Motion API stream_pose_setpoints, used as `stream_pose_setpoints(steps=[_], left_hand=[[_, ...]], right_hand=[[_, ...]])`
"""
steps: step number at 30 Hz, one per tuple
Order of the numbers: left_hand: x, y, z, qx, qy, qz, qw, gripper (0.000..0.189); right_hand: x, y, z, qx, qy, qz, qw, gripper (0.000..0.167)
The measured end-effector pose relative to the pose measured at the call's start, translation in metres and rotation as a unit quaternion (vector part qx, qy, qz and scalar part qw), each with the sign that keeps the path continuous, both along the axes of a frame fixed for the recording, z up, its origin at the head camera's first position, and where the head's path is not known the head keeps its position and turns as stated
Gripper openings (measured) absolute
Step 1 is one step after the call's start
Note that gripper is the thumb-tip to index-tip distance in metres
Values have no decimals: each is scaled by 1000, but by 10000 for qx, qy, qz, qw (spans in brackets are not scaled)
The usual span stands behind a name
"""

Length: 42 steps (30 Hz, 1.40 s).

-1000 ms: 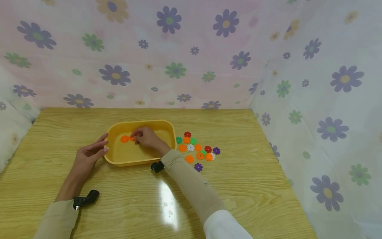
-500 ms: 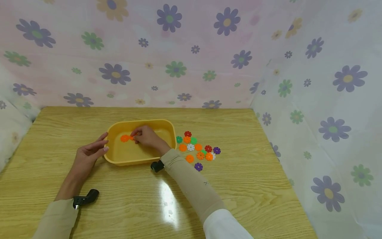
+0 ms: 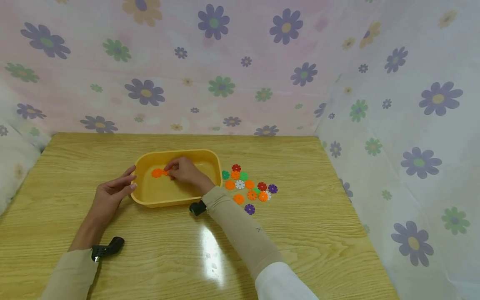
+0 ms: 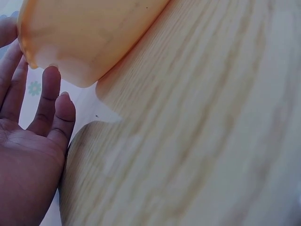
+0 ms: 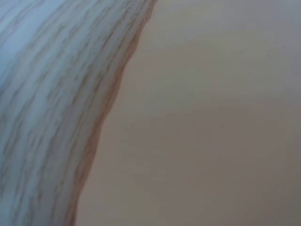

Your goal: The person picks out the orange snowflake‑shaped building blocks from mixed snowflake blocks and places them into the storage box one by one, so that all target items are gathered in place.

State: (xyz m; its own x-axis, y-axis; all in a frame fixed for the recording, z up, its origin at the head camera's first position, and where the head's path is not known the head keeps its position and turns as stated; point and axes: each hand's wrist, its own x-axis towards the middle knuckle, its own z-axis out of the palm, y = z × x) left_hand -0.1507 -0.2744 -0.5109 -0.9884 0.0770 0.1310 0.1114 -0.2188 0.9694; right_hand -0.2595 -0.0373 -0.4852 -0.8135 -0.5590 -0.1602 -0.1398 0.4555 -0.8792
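Note:
A yellow plastic tub (image 3: pixel 176 204) stands on the table. My left hand (image 3: pixel 108 198) is at its left end, with fairly straight fingertips touching the rim; the left wrist view shows the same fingers (image 4: pixel 51 92) against the tub's end wall (image 4: pixel 89 42). Inside the tub, my right hand (image 3: pixel 185 171) pinches a small orange notched disc (image 3: pixel 165 172), mostly covered by the fingertips. Just left of it lies another orange notched disc (image 3: pixel 156 173). In the right wrist view the tub's outer wall (image 5: pixel 197 141) fills most of the picture, and the hand is out of sight.
Right of the tub, several notched discs lie loosely scattered, among them a purple disc (image 3: pixel 249 209), a white disc (image 3: pixel 239 184) and a red disc (image 3: pixel 236 168). The wooden table (image 3: pixel 318 233) ends at a flower-print cloth (image 3: pixel 221 50) behind and to the right.
Both hands, the tub and the discs hold nearly the same places. Only a very slight shift of the head view shows.

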Motion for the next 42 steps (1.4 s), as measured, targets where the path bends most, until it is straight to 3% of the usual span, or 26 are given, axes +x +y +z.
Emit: stream_pose_setpoints(steps=[12,22,28,33,37,42], left_hand=[[1,0,1,-24,-1,-18,10000,31],[2,0,1,-6,89,48,9999,31],[0,4,-1,40,78,160,9998,30],[-3,6,-2,147,73,214,9996,29],[-3,6,-3,174,63,214,9996,28],[-1,6,-3,163,139,253,9994,26]], right_hand=[[0,1,1,260,219,138,9993,17],[0,0,1,-2,222,253,9994,19],[-1,4,2,-33,175,215,9996,19],[-1,8,5,62,449,77,9989,19],[-1,15,15,-7,541,115,9985,21],[-3,34,44,-433,607,735,9945,26]])
